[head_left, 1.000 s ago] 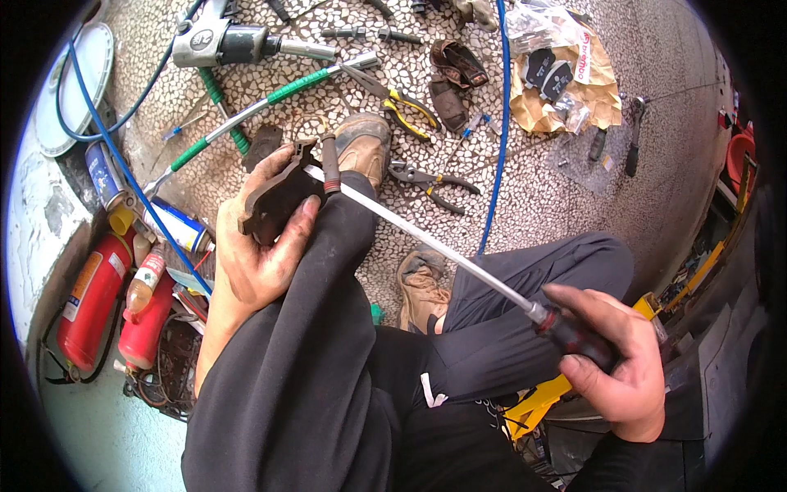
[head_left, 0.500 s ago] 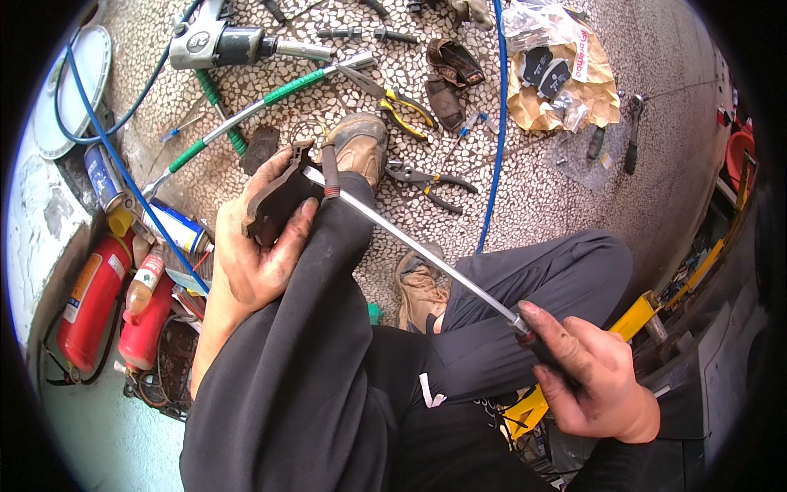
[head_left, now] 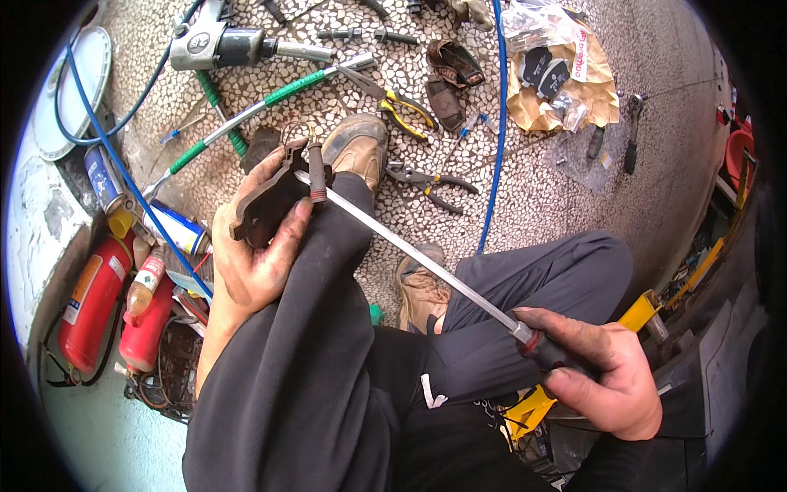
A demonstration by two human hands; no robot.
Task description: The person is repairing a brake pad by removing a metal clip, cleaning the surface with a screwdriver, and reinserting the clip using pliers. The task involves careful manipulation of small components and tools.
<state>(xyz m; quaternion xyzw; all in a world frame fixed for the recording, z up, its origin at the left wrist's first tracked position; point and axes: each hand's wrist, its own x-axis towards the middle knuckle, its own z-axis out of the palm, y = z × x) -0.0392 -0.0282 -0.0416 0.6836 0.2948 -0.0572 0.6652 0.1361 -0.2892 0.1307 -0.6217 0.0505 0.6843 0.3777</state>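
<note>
My left hand [head_left: 252, 275] is closed on a dark, worn brake pad [head_left: 266, 205], with the thumb along its near edge. At the pad's right end sits a small dark cylindrical piece [head_left: 317, 170] with a reddish tip. A long screwdriver [head_left: 426, 258] slants across from the lower right. Its black and red handle lies in my closed right hand [head_left: 611, 377], and its bright shaft passes behind the cylindrical piece to meet the pad. The cylindrical piece and the pad hide where the tip bears.
Pliers [head_left: 430, 187], needle-nose pliers [head_left: 398, 111], a green-banded bar [head_left: 270, 98] and an impact wrench [head_left: 221, 45] lie on the speckled floor. Brake pads [head_left: 545, 72] rest on brown paper at right. A blue hose [head_left: 494, 164] crosses. Fire extinguishers [head_left: 90, 299] stand left.
The brake pad has tilted slightly, and its cylindrical piece has swung left and stands more upright. My right hand has shifted its hold back, showing more of the screwdriver's handle.
</note>
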